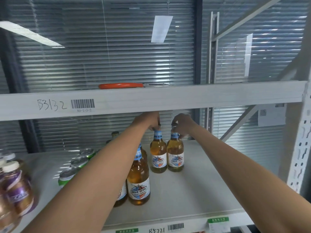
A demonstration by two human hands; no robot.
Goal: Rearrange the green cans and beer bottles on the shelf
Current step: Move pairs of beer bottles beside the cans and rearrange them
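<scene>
Grey metal shelf unit, white shelf board (193, 190) below, front beam (151, 100) above marked B3132 by hand, with a barcode label (82, 103). Slatted blinds (109, 56) behind glass at the back.

Both forearms reach in under the beam. Left hand (151, 121): fingers (155, 126) pinched together on the cap of the left beer bottle (158, 155). Right hand (182, 126): fingers (175, 126) curled and clamped round the neck top of the right beer bottle (175, 156). Both bottles stand upright on the board directly below the fingers, touching or very nearly touching each other side by side; cannot tell which.

Nearer the camera than the fingers and down-left of them: a front beer bottle (138, 182), upright, with more bottles partly hidden behind the left forearm. Another bottle top (115, 134) shows to the left of the left fingers, further back.

Green cans (79, 163) in a row of three, well left of and below the left fingers, running front to back, partly covered by the forearm.

Purple-labelled bottles (18, 190) with white caps at the far left edge, blurred.

Orange-handled tool (121, 85) lying flat on the shelf above the fingers, on the beam's top edge.
</scene>
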